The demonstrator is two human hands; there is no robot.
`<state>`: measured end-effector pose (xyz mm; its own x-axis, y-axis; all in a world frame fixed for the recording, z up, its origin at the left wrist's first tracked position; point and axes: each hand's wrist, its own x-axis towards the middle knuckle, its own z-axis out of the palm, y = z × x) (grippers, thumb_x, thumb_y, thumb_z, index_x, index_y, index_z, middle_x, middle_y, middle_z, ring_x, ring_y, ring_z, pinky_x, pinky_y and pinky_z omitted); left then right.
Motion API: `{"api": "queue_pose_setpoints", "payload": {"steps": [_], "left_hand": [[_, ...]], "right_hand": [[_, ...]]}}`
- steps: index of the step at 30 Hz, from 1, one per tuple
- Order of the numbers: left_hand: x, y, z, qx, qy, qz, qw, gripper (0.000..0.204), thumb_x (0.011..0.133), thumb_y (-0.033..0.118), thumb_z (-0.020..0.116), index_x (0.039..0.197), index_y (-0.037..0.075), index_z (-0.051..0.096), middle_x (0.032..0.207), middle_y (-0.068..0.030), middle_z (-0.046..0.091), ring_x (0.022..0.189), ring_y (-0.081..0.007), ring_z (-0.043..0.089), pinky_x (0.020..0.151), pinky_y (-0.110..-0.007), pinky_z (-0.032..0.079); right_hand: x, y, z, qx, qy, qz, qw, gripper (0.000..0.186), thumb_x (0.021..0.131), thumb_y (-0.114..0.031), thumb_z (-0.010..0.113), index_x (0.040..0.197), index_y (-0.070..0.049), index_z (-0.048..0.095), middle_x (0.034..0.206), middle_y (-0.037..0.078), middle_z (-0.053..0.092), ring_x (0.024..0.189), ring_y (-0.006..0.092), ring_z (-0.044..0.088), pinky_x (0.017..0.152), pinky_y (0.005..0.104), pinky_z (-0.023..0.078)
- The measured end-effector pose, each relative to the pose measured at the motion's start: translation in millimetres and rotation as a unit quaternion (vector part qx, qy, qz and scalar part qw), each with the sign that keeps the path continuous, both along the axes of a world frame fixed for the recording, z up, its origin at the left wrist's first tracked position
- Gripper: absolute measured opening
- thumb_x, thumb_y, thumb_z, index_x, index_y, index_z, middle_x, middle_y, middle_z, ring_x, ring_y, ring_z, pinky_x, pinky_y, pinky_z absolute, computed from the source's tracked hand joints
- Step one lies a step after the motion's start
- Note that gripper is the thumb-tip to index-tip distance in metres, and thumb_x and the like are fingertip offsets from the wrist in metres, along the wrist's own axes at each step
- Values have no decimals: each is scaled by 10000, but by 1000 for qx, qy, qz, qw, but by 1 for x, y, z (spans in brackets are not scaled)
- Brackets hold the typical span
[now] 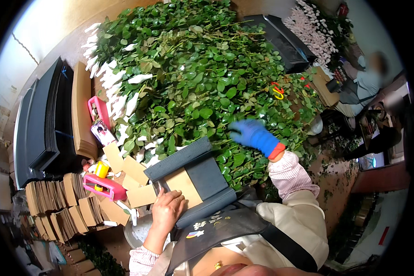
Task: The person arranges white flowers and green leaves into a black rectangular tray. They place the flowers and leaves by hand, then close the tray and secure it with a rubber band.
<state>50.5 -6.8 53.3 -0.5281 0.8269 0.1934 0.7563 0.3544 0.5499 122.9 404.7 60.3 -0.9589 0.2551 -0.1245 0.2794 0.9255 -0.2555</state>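
Note:
On my lap lies a dark grey corrugated sheet (206, 177), its two long sides curled up. A tan cardboard piece (183, 185) rests inside it. My bare left hand (168, 208) presses on the near left edge of the cardboard, fingers together and bent over it. Out over the leafy stems, my right hand (253, 135) wears a blue glove with a red cuff. Its fingers stretch to the left, slightly blurred, and nothing shows in them. Leafy green rose stems (193, 83) are heaped on the table, with white wrapped heads (112, 78) along their left side.
Pink tape dispensers (105, 187) and a phone (103, 134) lie left of the stems. Stacks of dark sheets (48, 119) and cardboard pieces (46, 198) stand farther left. A yellow-handled tool (278, 93) lies on the leaves. Another person (368, 83) sits at the right.

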Motion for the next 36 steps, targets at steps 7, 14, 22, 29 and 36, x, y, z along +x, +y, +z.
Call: {"api": "queue_pose_setpoints", "payload": {"steps": [7,14,22,29,36], "left_hand": [[0,-1,-2,-7,18,0,1000,160,833,118,809,991,105,784,1079,-57,747,1178,-302,675,1123,-559,439],[1,-3,-9,-9,8,-6,1000,149,850,125,799,997,109,785,1108,-58,747,1238,-313,650,1129,-575,417],[3,-6,-9,-4,2,-2,1000,135,854,134,797,988,118,791,1082,-50,746,1228,-304,656,1142,-573,403],[-2,-1,-12,-1,0,-21,1000,146,859,139,796,1004,122,783,1103,-46,747,1226,-306,657,1133,-571,417],[1,-6,-16,5,-2,-2,1000,148,858,139,798,1006,128,788,1104,-46,745,1226,-303,659,1133,-565,419]], "right_hand": [[-103,-24,2,116,99,49,987,277,915,-275,657,1154,-139,691,998,140,717,938,344,686,830,484,539],[-111,-14,26,91,187,25,978,280,904,-218,639,1156,-103,679,1067,141,705,1026,317,685,887,449,538],[-87,-23,21,58,231,32,971,362,909,-240,622,1249,-126,669,1114,115,723,1000,313,697,877,454,546],[-137,-30,-19,190,3,47,981,191,903,-191,635,1060,-141,731,1096,73,724,1066,268,683,984,442,477],[-121,-14,20,70,284,29,956,243,898,-200,627,1113,-128,715,1029,101,732,942,333,694,896,465,530]]}}
